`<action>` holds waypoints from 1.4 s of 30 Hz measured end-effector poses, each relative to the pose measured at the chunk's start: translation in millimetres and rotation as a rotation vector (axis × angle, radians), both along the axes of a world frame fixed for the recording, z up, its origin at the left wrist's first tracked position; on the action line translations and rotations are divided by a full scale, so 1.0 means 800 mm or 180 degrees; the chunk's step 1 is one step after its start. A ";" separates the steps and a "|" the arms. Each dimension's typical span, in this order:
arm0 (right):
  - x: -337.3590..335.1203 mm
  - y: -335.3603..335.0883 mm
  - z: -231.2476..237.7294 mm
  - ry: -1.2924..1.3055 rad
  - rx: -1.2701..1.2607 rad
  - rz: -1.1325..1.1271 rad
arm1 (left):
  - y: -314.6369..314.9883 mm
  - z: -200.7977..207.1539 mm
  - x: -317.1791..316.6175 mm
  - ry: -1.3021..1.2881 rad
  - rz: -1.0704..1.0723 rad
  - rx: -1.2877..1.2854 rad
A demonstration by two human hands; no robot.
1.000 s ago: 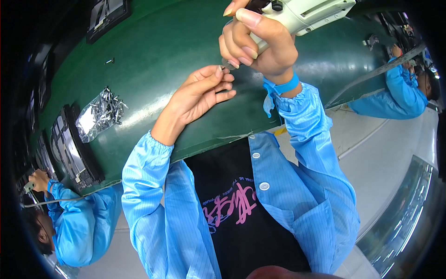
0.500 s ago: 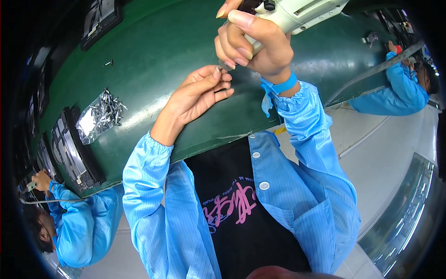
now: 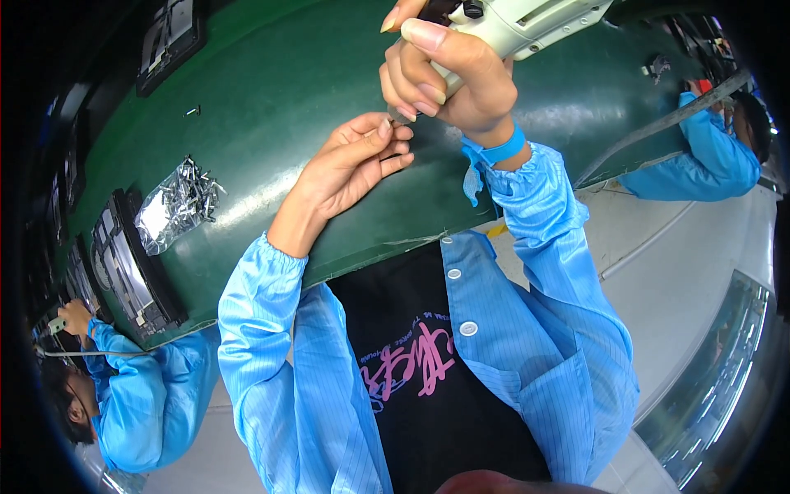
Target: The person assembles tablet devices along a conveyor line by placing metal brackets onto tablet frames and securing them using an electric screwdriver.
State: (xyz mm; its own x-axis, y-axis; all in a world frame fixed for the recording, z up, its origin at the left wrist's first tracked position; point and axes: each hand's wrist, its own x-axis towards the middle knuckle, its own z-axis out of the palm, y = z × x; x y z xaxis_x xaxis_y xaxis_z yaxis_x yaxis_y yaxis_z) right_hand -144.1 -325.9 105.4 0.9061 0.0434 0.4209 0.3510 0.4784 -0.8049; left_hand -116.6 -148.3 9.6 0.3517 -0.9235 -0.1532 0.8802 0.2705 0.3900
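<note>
My right hand (image 3: 461,78) is wrapped round a pale, off-white power tool (image 3: 527,25) that runs out of view at the top; its working end cannot be made out. A blue band circles that wrist. Below the right fingers, my left hand (image 3: 350,160) is closed in a pinch, thumb against forefinger, with the other fingers curled. Its fingertips meet a small grey piece (image 3: 400,118) under the right hand's fingers; whether they pinch it or something smaller is hidden. To the left, a clear plastic bag (image 3: 160,218) spills small silvery rivet-like pins (image 3: 191,193) on the green table (image 3: 271,90).
Black framed panels (image 3: 132,263) stand along the table's left side, another panel (image 3: 170,41) at the far left. One loose pin (image 3: 192,110) lies apart. Co-workers in blue sleeves (image 3: 156,395) sit left and right (image 3: 708,156). A grey cable (image 3: 658,123) crosses the right side.
The panel at the far left has shifted slightly left. The co-workers at both sides have moved a little. My hands and the power tool have hardly moved.
</note>
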 end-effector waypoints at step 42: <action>0.002 -0.026 -0.010 0.0143 -0.0147 -0.0597 | 0.291 0.146 0.023 -0.6213 0.2482 0.6058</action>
State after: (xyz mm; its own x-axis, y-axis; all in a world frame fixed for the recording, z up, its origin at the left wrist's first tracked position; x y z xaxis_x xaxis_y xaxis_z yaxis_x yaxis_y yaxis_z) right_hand -142.9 -346.5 97.0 0.9180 -0.1096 0.3812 0.3936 0.3702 -0.8414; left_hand -97.9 84.1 126.1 0.8607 -0.1750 0.4780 -0.2715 -0.9522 0.1403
